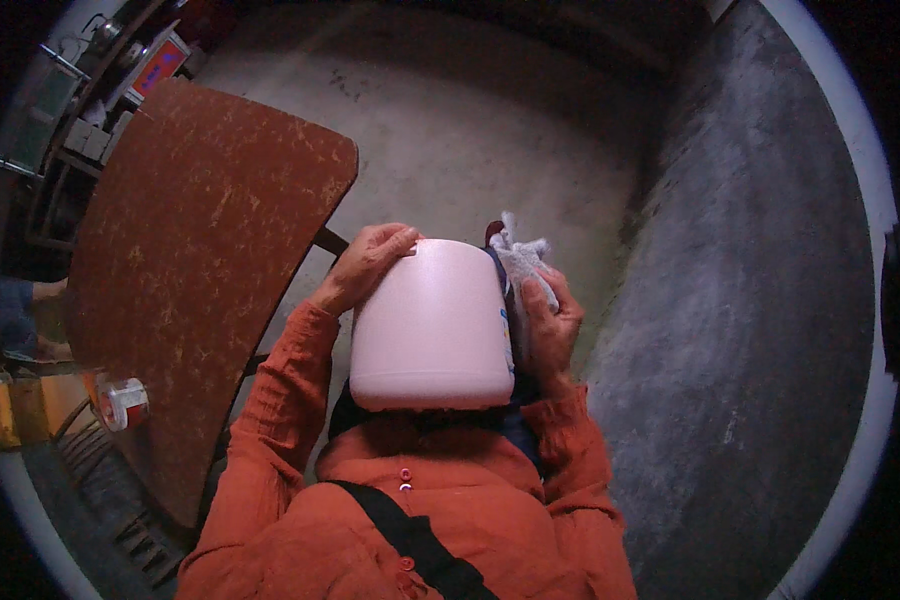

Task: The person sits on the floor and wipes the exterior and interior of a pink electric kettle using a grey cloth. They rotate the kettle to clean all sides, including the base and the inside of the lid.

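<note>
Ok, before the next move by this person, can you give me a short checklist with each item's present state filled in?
1. Left hand on the pink container: ok, it grips the upper left edge.
2. Right hand holding the whitish cloth: ok, held at the container's right side.
3. Cloth touching the container: cannot tell, the contact is not clear from this angle.
4. Label readable: not ok, only a sliver shows at the container's right edge.
5. Container clear of the brown table: ok, it is to the table's right.
6. Inside of the container: cannot tell, not in view.
</note>
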